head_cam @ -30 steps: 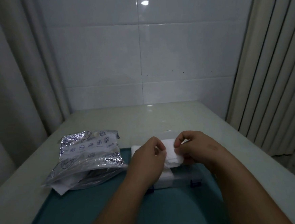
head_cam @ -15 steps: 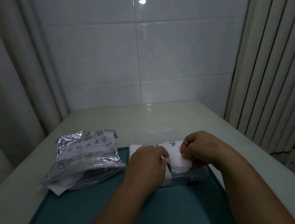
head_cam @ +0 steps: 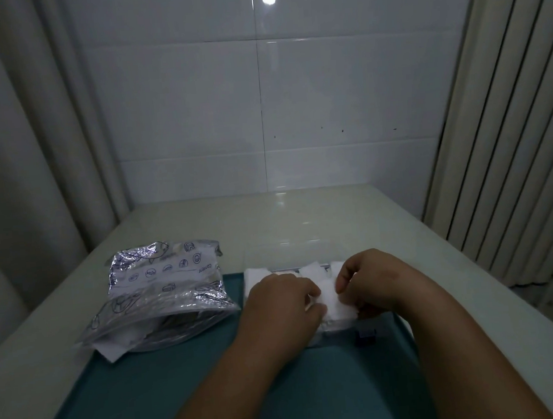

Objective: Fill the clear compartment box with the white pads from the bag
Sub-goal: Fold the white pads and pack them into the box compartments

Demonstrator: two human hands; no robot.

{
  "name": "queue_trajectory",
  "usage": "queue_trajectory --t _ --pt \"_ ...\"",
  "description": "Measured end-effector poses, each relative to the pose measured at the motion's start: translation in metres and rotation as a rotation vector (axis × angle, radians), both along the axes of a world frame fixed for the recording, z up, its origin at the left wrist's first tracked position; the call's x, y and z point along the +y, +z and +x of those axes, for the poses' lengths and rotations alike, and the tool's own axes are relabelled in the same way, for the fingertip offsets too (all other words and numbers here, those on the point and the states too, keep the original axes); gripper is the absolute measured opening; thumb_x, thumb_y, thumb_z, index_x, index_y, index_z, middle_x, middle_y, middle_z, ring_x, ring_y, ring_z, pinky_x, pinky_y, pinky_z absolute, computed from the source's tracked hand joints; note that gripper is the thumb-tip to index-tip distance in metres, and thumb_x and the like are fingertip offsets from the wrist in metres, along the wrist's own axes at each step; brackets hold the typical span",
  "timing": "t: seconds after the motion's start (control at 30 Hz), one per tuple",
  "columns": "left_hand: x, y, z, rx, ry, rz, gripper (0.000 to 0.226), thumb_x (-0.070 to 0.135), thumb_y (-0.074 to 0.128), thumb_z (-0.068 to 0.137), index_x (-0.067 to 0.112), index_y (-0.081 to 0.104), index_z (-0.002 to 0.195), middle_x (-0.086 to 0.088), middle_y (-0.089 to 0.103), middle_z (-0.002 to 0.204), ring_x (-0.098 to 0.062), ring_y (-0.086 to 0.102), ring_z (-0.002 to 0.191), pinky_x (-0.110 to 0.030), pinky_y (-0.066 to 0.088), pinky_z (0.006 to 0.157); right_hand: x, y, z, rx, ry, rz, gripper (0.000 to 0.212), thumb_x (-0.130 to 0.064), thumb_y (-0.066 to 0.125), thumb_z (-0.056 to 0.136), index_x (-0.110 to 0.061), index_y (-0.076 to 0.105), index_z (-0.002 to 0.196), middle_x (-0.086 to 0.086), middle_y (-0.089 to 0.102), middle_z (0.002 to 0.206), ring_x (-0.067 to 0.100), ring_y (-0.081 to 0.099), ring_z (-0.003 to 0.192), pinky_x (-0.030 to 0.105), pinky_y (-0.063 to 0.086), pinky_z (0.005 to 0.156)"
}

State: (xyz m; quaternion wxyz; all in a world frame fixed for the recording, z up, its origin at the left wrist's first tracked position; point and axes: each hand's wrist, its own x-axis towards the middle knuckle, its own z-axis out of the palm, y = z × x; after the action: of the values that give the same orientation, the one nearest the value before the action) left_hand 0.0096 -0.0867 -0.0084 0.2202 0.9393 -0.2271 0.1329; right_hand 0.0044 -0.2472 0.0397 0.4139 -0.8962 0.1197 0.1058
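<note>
A clear compartment box (head_cam: 341,335) lies on the teal mat, mostly hidden under my hands. White pads (head_cam: 313,269) show in its far compartments. My left hand (head_cam: 281,303) and my right hand (head_cam: 378,279) both pinch one white pad (head_cam: 333,302) between them, low over the box's near middle part. A silvery printed bag (head_cam: 166,294) lies to the left, its open mouth facing me, with white pads showing inside.
The teal mat (head_cam: 183,392) covers the near part of a pale table (head_cam: 285,218). Curtains hang at both sides and a tiled wall stands behind. The box's dark latch (head_cam: 364,336) sits at its front right.
Both hands have come down with the white pad, from above the box to just over its near middle compartment. The bag has not moved.
</note>
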Motion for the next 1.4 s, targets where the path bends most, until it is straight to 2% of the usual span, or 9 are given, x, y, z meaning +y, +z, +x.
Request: queue_trajectory --t 0.17,0.33,0.47,0.57,0.6,0.7,0.83,1.17,1.4 --pt "-0.001 0.000 -0.001 0.011 -0.002 0.001 0.033 0.046 0.057 0.088 0.032 0.065 0.117 0.010 0.066 0.109 -0.012 0.054 0.105 -0.028 0.042 0.090 0.001 0.001 -0.001 0.026 -0.017 -0.007 0.015 0.006 0.063 0.084 -0.005 0.068 0.075 0.017 0.062 0.078 0.024 0.059 0.061 0.032 0.057 0.054" --pt "-0.001 -0.002 -0.001 0.030 0.007 -0.002 0.034 0.047 0.058 0.086 0.033 0.065 0.116 0.010 0.065 0.108 -0.011 0.054 0.103 -0.027 0.041 0.088 0.004 0.002 -0.001 0.058 -0.020 -0.034 0.014 0.006 0.064 0.083 0.003 0.070 0.095 0.027 0.067 0.099 0.025 0.060 0.065 0.040 0.059 0.069" --pt "-0.002 -0.003 0.001 0.063 0.011 0.010 0.036 0.049 0.059 0.085 0.034 0.065 0.117 0.010 0.064 0.108 -0.011 0.055 0.103 -0.027 0.041 0.088 0.004 0.001 0.003 0.096 0.026 -0.113 0.023 0.000 0.062 0.086 0.001 0.068 0.108 0.023 0.068 0.106 0.031 0.067 0.088 0.043 0.057 0.086" --pt "-0.002 -0.003 0.000 0.075 0.020 0.035 0.033 0.047 0.055 0.088 0.034 0.065 0.116 0.009 0.062 0.109 -0.013 0.055 0.104 -0.028 0.042 0.088 0.002 -0.004 0.007 0.070 0.023 -0.163 0.027 -0.004 0.068 0.079 -0.005 0.070 0.105 0.010 0.071 0.087 0.021 0.069 0.073 0.034 0.060 0.076" --pt "-0.002 -0.003 0.000 0.075 0.022 0.048 0.032 0.046 0.054 0.089 0.034 0.065 0.116 0.008 0.062 0.110 -0.014 0.055 0.105 -0.029 0.042 0.088 0.002 -0.005 0.007 0.067 0.030 -0.185 0.026 -0.005 0.069 0.077 -0.006 0.071 0.103 0.010 0.072 0.087 0.022 0.070 0.073 0.034 0.060 0.076" --pt "-0.004 -0.004 0.000 0.073 0.025 0.077 0.031 0.045 0.051 0.090 0.034 0.065 0.116 0.006 0.060 0.112 -0.017 0.054 0.107 -0.030 0.043 0.089 0.006 -0.009 0.008 0.076 0.066 -0.290 0.025 -0.009 0.068 0.081 -0.005 0.070 0.106 0.018 0.070 0.105 0.030 0.068 0.095 0.041 0.057 0.087" --pt "-0.005 -0.004 -0.001 0.047 0.017 0.157 0.033 0.038 0.046 0.092 0.035 0.064 0.119 0.002 0.058 0.115 -0.022 0.054 0.108 -0.032 0.043 0.088 0.012 -0.011 0.011 0.076 0.116 -0.418 0.032 -0.014 0.069 0.083 -0.011 0.068 0.115 0.013 0.065 0.117 0.027 0.063 0.106 0.036 0.052 0.095" --pt "-0.004 -0.006 0.000 0.055 0.014 0.119 0.032 0.036 0.048 0.091 0.035 0.064 0.119 0.004 0.059 0.113 -0.020 0.054 0.106 -0.031 0.042 0.086 0.014 -0.005 0.010 0.123 0.198 -0.492 0.042 -0.018 0.066 0.089 -0.013 0.059 0.129 0.013 0.058 0.131 0.027 0.057 0.117 0.035 0.046 0.102" --pt "-0.004 -0.007 0.001 0.050 0.005 0.140 0.032 0.037 0.046 0.092 0.036 0.066 0.116 0.004 0.059 0.112 -0.020 0.054 0.105 -0.033 0.043 0.086 0.014 -0.008 0.009 0.090 0.180 -0.504 0.038 -0.018 0.069 0.085 -0.013 0.065 0.122 0.012 0.063 0.124 0.026 0.061 0.112 0.034 0.049 0.098"
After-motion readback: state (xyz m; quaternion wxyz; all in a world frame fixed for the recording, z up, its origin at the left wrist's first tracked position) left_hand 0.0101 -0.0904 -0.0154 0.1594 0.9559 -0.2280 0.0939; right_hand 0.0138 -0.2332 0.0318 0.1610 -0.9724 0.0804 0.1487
